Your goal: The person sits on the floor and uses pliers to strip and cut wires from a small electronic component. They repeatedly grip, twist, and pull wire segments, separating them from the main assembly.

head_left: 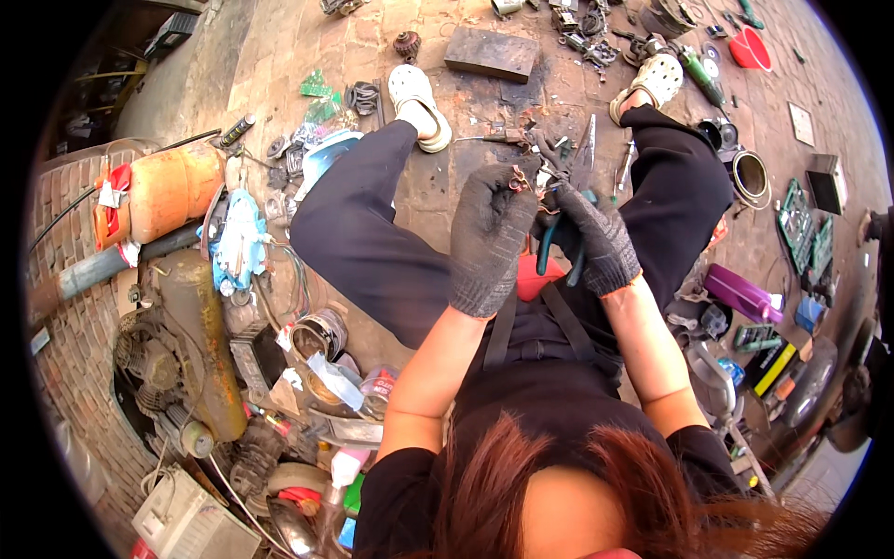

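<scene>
Both my hands wear dark grey knit gloves and meet in front of my lap. My left hand [489, 238] is closed, pinching a small copper-coloured piece [518, 180] between thumb and fingers. My right hand [598, 240] wraps round a pair of pliers with teal handles [548, 247]. The dark jaws [551, 160] point away from me, just right of the copper piece. Whether the jaws touch it I cannot tell. Beyond my hands, a screwdriver-like tool [498, 137] and a long pointed metal blade [585, 149] lie on the brick floor.
A dark metal block [491, 54] lies ahead between my feet. An orange gas cylinder [177, 191], a rusty tank [191, 335] and open cans [319, 335] crowd the left. Right are a green angle grinder [700, 76], a red bowl [750, 49], a purple container [742, 293] and a green tool case [805, 233].
</scene>
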The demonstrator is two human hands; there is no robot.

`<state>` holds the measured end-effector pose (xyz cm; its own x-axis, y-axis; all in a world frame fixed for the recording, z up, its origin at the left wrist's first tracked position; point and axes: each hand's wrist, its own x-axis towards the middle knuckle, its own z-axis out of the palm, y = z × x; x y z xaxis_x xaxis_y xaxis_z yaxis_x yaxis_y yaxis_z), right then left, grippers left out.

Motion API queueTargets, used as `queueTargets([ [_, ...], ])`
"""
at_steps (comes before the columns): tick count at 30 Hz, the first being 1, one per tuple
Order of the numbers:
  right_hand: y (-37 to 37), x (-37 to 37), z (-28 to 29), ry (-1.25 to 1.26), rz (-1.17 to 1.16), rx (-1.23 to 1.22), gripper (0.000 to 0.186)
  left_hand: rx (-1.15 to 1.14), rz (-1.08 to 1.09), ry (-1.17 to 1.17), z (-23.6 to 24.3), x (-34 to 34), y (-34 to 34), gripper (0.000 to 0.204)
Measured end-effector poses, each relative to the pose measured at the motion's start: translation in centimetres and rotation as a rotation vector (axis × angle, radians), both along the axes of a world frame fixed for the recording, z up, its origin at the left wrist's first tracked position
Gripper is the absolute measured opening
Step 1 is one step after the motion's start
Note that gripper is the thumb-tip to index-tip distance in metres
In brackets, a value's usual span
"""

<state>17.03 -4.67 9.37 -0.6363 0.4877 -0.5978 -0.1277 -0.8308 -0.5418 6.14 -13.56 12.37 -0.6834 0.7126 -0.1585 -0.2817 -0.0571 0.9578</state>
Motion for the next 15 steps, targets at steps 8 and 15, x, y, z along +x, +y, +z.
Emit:
queueTargets([
  [8, 2.0, 2.2, 0.3, -0.117, 0.437, 0.403, 0.035, -0.047, 0.040, -0.130, 0.0, -4.0, 1.3, 0.024],
  [15, 3.9, 3.1, 0.9, -0.443, 0.830, 1.209, 0.044, -0.199, -0.244, -0.046, 0.4, -8.3, 2.5, 0.030],
])
